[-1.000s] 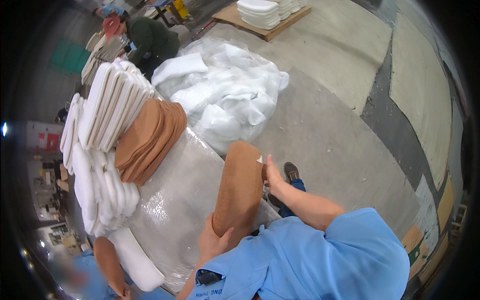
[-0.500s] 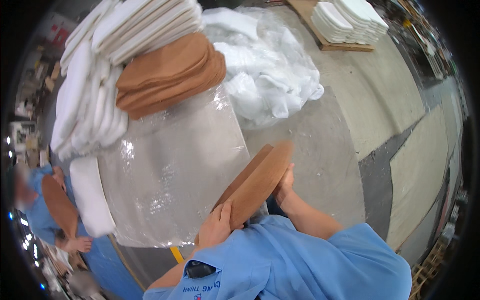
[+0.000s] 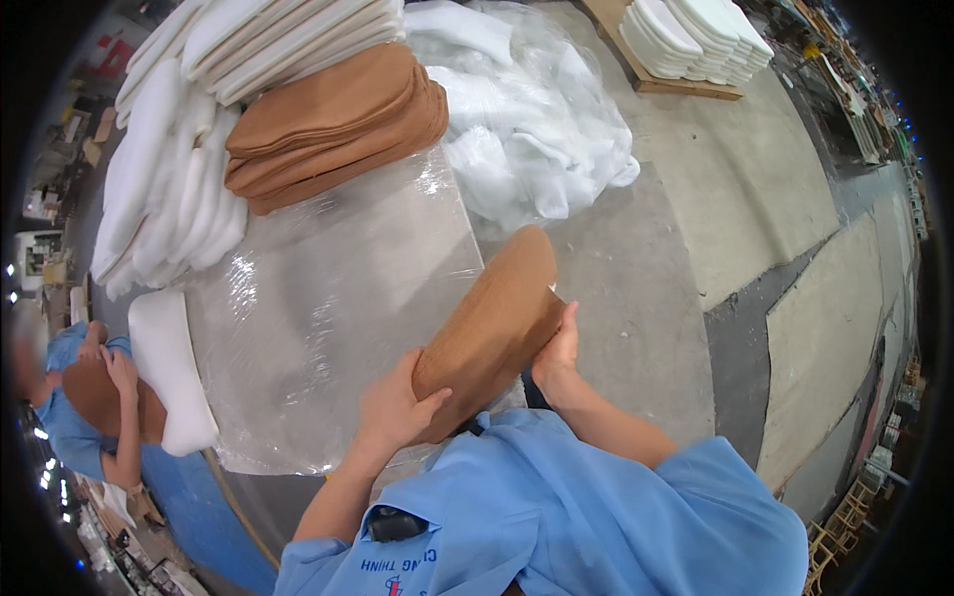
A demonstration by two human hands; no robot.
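— Where do we have the brown pad (image 3: 492,323)?
— Just in front of our blue shirt (image 3: 596,497), slanting from low on the left to high on the right, between our two hands.
— And our left hand (image 3: 396,405)?
— It's gripping the pad's left edge near the lower end, thumb laid over the upper face; the other fingers are mostly hidden.
— Our right hand (image 3: 556,353)?
— It touches the right edge, farther up. Part of it is behind the pad, so we can't tell whether the fingers close on it. The rounded far end sticks out past both hands.
— What's under and around it?
— We see it across the right side of the plastic-covered table (image 3: 328,298). At the table's left edge a white pad (image 3: 169,368) lies by a co-worker (image 3: 75,392) in blue.
— Farther off?
— A stack of brown pads (image 3: 333,124) at the table's far side, white pads (image 3: 164,184) heaped beside it.
— Beyond those?
— To the right, a clear plastic bundle (image 3: 537,129) of white material on the floor, then a wooden board (image 3: 686,89) bearing white stacks (image 3: 686,40).
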